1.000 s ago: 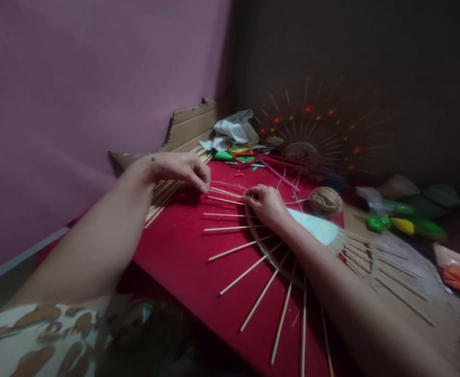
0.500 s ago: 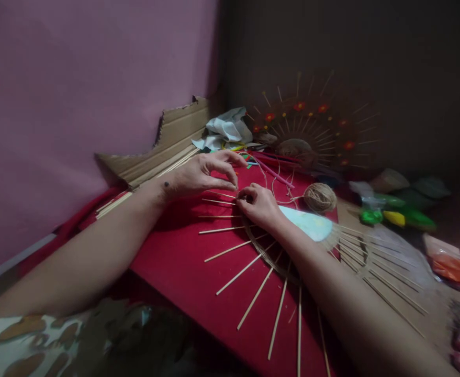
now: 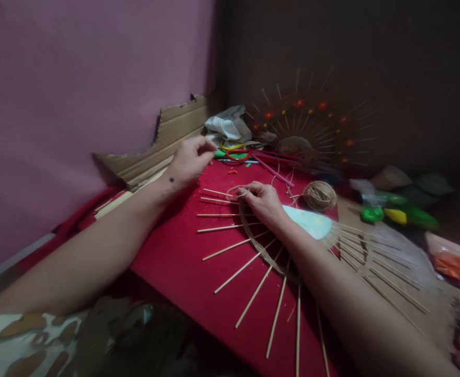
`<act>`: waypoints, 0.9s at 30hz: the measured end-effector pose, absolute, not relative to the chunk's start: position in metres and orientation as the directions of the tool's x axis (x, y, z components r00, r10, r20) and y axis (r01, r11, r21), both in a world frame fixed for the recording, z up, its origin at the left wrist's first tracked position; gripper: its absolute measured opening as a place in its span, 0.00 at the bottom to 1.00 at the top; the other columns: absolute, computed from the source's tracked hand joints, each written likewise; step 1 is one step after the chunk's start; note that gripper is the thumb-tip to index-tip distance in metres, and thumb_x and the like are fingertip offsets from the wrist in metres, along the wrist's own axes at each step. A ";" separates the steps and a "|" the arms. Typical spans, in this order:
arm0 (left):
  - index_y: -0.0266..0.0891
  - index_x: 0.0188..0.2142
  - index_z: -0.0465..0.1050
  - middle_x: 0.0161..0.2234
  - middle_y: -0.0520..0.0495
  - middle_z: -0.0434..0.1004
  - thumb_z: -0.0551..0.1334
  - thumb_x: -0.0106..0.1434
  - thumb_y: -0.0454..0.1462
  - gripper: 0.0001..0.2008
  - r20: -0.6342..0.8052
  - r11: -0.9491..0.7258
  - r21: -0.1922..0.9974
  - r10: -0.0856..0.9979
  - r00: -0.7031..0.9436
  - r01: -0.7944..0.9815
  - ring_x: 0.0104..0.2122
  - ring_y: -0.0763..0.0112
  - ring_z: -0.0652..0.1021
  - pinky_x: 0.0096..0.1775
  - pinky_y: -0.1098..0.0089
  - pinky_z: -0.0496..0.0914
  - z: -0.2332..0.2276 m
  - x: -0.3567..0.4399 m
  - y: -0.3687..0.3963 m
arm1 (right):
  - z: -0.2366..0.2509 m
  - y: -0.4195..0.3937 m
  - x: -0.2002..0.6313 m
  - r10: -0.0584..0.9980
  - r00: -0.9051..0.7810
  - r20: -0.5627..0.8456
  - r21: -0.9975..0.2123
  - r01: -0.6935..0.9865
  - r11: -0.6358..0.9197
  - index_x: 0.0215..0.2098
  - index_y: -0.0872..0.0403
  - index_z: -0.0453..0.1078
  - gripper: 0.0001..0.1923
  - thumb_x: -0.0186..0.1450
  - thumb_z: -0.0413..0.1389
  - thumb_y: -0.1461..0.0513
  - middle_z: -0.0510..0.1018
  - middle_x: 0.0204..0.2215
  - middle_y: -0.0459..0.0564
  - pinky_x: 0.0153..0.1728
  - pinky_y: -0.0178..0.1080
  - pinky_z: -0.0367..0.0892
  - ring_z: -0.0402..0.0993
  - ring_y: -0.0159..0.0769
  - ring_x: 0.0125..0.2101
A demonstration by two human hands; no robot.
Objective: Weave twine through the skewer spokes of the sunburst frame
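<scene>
My right hand [image 3: 263,201] pinches a strand of twine [image 3: 230,192] at the far left edge of a fan-shaped frame. Thin wooden sticks [image 3: 230,277] radiate from this frame, and a band of woven twine [image 3: 267,256] curves across them. A small loop of the strand stands out left of my fingertips. My left hand [image 3: 192,159] hovers above the red board, fingers bent and thumb apart, with nothing visible in it. Just right of it lie scissors with red handles [image 3: 238,154]. A pale blue painted half-disc [image 3: 310,222] forms the frame's centre, partly behind my right forearm.
A ball of twine [image 3: 320,196] sits behind the half-disc on the red board [image 3: 175,262]. Torn cardboard [image 3: 178,125] and a bundle of sticks [image 3: 114,204] lie along the wall. A flower-decorated fan [image 3: 299,104] stands at the back. Coloured packets [image 3: 453,267] lie on the right.
My left hand has moved left and up, away from my right hand and the frame's edge, uncovering the scissors and the loop of twine. My right hand stays nearly in place, still pinching.
</scene>
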State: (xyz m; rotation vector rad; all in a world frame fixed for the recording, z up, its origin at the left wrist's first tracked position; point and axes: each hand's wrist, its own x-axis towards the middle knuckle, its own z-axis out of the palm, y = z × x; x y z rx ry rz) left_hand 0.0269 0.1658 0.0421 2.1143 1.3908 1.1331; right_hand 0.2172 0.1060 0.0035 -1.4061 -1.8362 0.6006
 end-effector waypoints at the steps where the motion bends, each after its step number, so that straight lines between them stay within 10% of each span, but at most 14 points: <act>1: 0.33 0.39 0.74 0.31 0.47 0.76 0.56 0.57 0.32 0.12 0.314 -0.410 0.645 0.911 0.266 0.645 0.27 0.72 0.73 0.30 0.71 0.67 0.040 0.024 0.170 | 0.004 0.106 0.217 0.958 -0.120 0.262 -0.763 0.582 0.282 0.30 0.56 0.77 0.11 0.63 0.53 0.60 0.77 0.27 0.48 0.31 0.32 0.63 0.71 0.31 0.29; 10: 0.34 0.31 0.76 0.22 0.50 0.73 0.60 0.54 0.42 0.12 -0.148 -0.412 0.621 0.774 0.616 0.667 0.22 0.72 0.70 0.27 0.71 0.62 0.033 0.031 0.163 | 0.006 0.104 0.222 0.975 -0.002 0.224 -0.939 0.266 0.217 0.21 0.56 0.74 0.21 0.61 0.53 0.50 0.76 0.20 0.48 0.28 0.33 0.65 0.71 0.32 0.23; 17: 0.39 0.50 0.71 0.29 0.52 0.74 0.66 0.53 0.45 0.25 0.057 -0.590 0.638 0.677 0.734 0.495 0.30 0.71 0.72 0.33 0.73 0.63 0.019 0.044 0.156 | 0.005 0.103 0.221 0.966 -0.005 0.260 -0.923 0.292 0.250 0.18 0.56 0.73 0.26 0.63 0.49 0.47 0.74 0.17 0.47 0.30 0.35 0.65 0.72 0.34 0.23; 27: 0.34 0.32 0.74 0.27 0.48 0.75 0.62 0.57 0.43 0.12 0.206 -0.489 0.630 0.855 0.477 0.604 0.28 0.71 0.72 0.31 0.71 0.63 0.018 0.053 0.151 | 0.009 0.105 0.223 0.968 0.058 0.246 -0.966 0.101 0.239 0.27 0.56 0.78 0.20 0.63 0.50 0.52 0.80 0.25 0.49 0.35 0.36 0.67 0.75 0.34 0.29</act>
